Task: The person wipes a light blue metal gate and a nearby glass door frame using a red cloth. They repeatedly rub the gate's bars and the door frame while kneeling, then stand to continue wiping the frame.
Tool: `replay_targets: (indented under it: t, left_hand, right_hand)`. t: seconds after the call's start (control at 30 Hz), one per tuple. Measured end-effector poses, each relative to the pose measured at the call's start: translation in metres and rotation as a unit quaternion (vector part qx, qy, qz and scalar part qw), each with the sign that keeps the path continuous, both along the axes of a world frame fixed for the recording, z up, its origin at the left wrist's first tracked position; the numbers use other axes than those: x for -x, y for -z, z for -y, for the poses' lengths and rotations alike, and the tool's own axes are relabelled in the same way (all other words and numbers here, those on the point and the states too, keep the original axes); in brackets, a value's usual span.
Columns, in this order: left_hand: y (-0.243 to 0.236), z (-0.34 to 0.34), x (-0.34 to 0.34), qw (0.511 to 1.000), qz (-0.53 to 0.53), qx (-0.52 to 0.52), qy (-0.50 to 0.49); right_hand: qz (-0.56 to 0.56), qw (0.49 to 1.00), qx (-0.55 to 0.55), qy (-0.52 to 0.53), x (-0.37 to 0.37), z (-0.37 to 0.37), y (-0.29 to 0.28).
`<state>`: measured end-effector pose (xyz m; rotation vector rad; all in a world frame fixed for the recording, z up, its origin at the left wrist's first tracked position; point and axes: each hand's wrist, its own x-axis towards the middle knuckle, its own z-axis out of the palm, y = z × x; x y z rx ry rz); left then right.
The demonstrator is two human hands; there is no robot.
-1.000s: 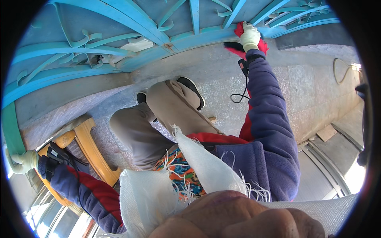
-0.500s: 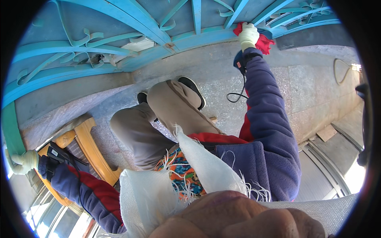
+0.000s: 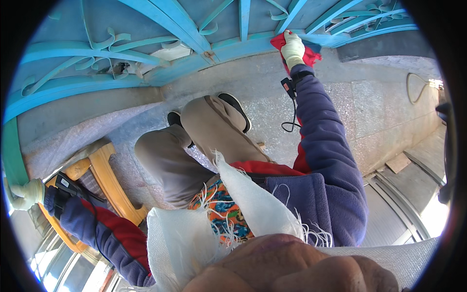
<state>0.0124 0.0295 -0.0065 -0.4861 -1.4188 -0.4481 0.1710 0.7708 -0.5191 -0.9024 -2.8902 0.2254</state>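
My right hand point(image 3: 293, 50), in a pale glove, is closed on a red cloth point(image 3: 278, 43). It presses the cloth against the bottom rail of a light-blue metal gate point(image 3: 228, 50) with scrolled ironwork. Dark blue fabric shows beside the cloth, just right of the hand. At the far left, my gloved left hand point(image 3: 28, 194) has its fingers curled round the lower end of a green metal post point(image 3: 15, 151). Each wrist wears a black strap with a small dark device and a cable.
My bent legs point(image 3: 214, 126) and dark shoes are on the speckled stone floor in front of the gate. A yellow wooden chair point(image 3: 109, 175) stands near my left arm. Stone ledges flank the gate's base. A pale looped hose point(image 3: 413, 90) hangs at the right.
My right hand has slid a little left along the blue rail with the red cloth, which has bunched differently. My left hand stays at the green post, barely shifted.
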Motion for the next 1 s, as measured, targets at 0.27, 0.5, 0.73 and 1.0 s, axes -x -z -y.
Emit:
replay_targets:
  t: [0.27, 0.5, 0.73, 1.0]
  left_hand:
    - [0.001, -0.001, 0.0, 1.0, 0.01, -0.012, 0.017]
    - [-0.001, 0.005, 0.005, 1.0, -0.002, 0.011, 0.015]
    - [-0.013, 0.037, 0.022, 0.992, 0.001, 0.012, 0.125]
    - [-0.004, 0.034, 0.008, 0.997, 0.006, -0.017, -0.076]
  right_hand:
    - [-0.05, 0.996, 0.077, -0.019, -0.038, 0.065, -0.017]
    - [-0.017, 0.998, -0.057, -0.032, 0.008, 0.065, -0.031]
    - [-0.044, 0.996, 0.069, -0.048, 0.032, 0.109, -0.025]
    - [0.08, 0.996, -0.035, -0.001, 0.039, 0.08, -0.051]
